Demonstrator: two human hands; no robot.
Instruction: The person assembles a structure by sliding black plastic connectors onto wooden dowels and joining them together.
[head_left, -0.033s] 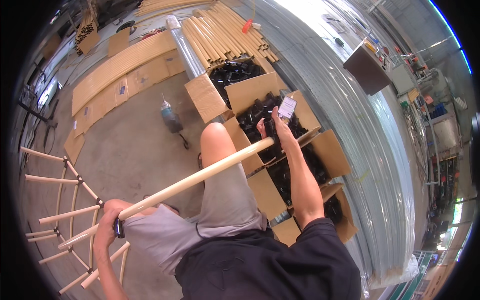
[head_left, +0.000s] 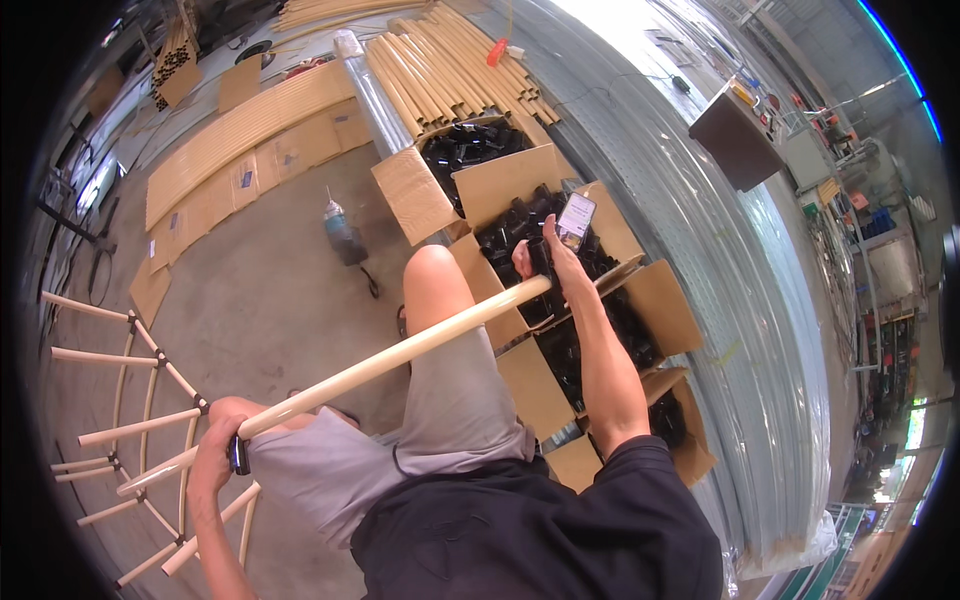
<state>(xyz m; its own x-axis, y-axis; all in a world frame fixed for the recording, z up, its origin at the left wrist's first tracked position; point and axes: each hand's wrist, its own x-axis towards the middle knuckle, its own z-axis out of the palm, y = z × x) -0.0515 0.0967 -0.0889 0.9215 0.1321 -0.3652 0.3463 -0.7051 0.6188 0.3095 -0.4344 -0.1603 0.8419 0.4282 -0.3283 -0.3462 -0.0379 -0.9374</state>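
A long cream pipe (head_left: 400,353) lies slantwise across my thighs, from lower left to upper right. My left hand (head_left: 212,452) is closed round its lower part, beside a black pipe connector (head_left: 239,456) fitted on the pipe. At the upper end, my right hand (head_left: 562,262) grips another black connector (head_left: 541,257), fingers wrapped round it; whether it sits on the pipe's end or just touches it I cannot tell. Right below that hand is an open cardboard box (head_left: 500,182) full of black connectors. A phone (head_left: 575,217) with a lit screen rests on the box beside my right hand.
More open boxes with black connectors (head_left: 470,148) stand in a row. A cordless drill (head_left: 342,235) is on the floor. Frames of joined cream pipes (head_left: 180,375) stand at left. Loose pipes (head_left: 440,70) are stacked at the back; plastic-wrapped lengths (head_left: 720,320) run along the right.
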